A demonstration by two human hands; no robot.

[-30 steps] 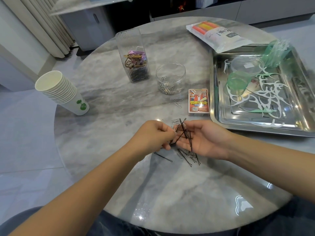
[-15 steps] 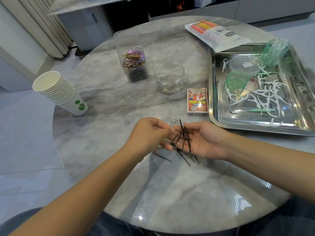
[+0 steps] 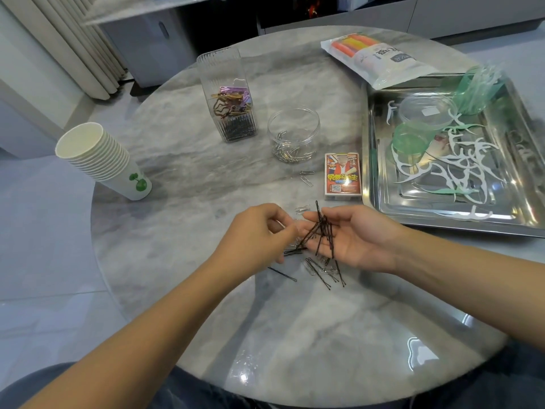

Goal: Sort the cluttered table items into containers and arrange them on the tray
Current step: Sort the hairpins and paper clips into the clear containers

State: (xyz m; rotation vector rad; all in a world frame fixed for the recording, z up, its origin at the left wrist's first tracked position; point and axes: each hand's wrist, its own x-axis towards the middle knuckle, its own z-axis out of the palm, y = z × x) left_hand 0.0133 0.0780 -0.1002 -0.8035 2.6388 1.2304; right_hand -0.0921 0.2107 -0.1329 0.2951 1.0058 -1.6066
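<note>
The right hand [image 3: 351, 237] lies palm up, fingers relaxed, a bunch of hairpins [image 3: 320, 231] resting across them. The left hand [image 3: 259, 234], fingers curled, seems to pinch the bunch's lower end. More pins [image 3: 320, 270] lie on the table [image 3: 295, 335] just beneath.

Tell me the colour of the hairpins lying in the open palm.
Black hairpins, clearest in the head view.

Soft, even indoor light, bright glare patches on the glossy tabletop [image 3: 295, 335] near its front edge, shiny reflections in the metal tray [image 3: 383, 184], wide-angle bending at edges, slightly soft focus
</note>
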